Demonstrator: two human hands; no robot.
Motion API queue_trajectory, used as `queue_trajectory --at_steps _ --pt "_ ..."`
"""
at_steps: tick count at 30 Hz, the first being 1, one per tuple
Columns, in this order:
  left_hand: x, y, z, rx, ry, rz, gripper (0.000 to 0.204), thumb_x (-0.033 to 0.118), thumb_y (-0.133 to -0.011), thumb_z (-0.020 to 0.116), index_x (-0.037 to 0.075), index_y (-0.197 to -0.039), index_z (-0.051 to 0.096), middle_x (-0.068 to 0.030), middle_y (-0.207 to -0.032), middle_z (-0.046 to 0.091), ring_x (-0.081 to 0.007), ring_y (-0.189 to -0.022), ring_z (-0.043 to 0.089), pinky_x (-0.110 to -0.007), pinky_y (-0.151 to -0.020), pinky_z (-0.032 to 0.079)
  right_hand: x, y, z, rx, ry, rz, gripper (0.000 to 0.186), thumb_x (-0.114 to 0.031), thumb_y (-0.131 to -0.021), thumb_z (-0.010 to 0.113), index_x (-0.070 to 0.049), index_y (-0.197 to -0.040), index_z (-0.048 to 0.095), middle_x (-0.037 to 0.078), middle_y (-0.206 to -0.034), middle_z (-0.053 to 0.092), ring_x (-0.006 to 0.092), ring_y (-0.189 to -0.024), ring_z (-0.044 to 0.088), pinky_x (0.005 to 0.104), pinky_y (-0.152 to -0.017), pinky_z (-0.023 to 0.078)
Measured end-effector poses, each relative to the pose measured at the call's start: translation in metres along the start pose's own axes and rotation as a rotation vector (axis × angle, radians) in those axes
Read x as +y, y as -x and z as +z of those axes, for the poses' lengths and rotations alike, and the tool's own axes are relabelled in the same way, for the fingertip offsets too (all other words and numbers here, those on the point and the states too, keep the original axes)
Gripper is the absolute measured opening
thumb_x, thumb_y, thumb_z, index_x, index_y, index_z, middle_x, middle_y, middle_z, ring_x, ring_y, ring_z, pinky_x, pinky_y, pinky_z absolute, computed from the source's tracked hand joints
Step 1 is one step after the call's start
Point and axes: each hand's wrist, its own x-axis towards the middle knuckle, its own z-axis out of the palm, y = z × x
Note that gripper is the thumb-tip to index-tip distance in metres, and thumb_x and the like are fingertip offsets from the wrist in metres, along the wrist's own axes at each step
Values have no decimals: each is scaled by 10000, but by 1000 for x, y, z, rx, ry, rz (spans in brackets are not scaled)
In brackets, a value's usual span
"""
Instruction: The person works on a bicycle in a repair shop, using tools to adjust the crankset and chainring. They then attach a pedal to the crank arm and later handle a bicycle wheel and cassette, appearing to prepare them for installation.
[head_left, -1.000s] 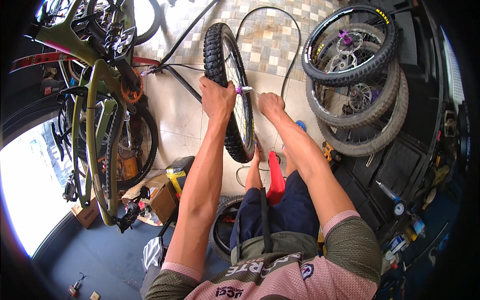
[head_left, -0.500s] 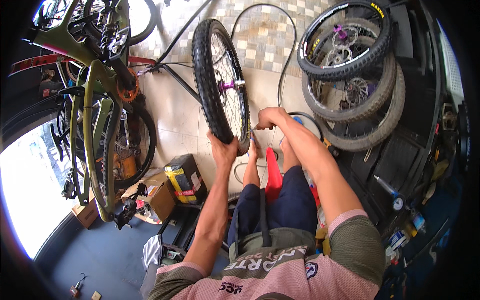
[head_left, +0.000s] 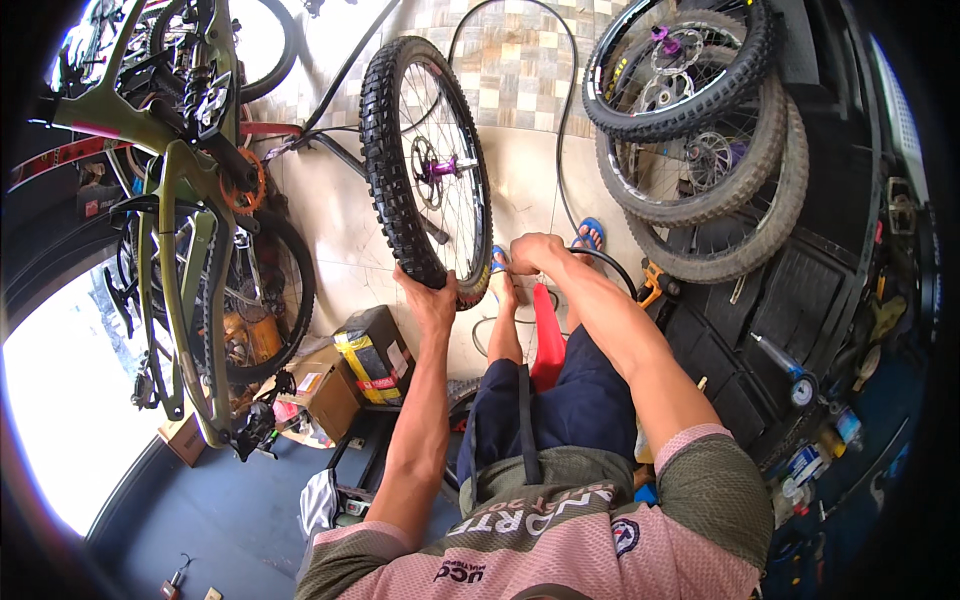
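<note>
The person sits with knees toward 12 o'clock. The left hand [head_left: 432,296] cups the lower edge of an upright bicycle wheel [head_left: 428,170], fingers wrapped over the knobby black tyre at the wheel's 6 o'clock. The right hand [head_left: 533,254] sits just beside the same zone, at the wheel's 5 o'clock, fingers curled narrow at the rim edge, where a black hose [head_left: 560,100] leads in; whether they pinch the hose end or a valve cannot be told.

Handling, as a judgement: the wheel is moderately heavy and rigid at the rim, the tyre tread grippy and slightly yielding, the spokes thin and better left alone. Take hold at the tyre crown or the purple hub [head_left: 437,167].

At 9 o'clock stands an olive-green bicycle frame [head_left: 180,250]. At 1 to 2 o'clock three more wheels [head_left: 700,150] lean stacked against a dark cabinet. A black-and-yellow box [head_left: 375,355] lies below the left hand.
</note>
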Motion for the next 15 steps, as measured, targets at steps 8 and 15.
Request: queue_trajectory --at_steps 8,15 --pt "117 -51 -30 64 44 131 1013 309 -739 901 44 -1510 299 -318 -1182 627 -478 -1045 663 -539 -925 510 3 -22 36 178 12 58 339 -317 -946 643 -162 -1210 788 61 -1278 752 253 -1185 717 452 -912 589" --pt "-14 12 10 57 -103 165 1071 251 -754 874 -63 -1534 210 -342 -1338 530 -487 -1241 559 -525 -1059 439 -8 -21 62 287 -149 2 386 -421 -997 585 -173 -1215 786 87 -1274 749 291 -1191 710 421 -961 572"
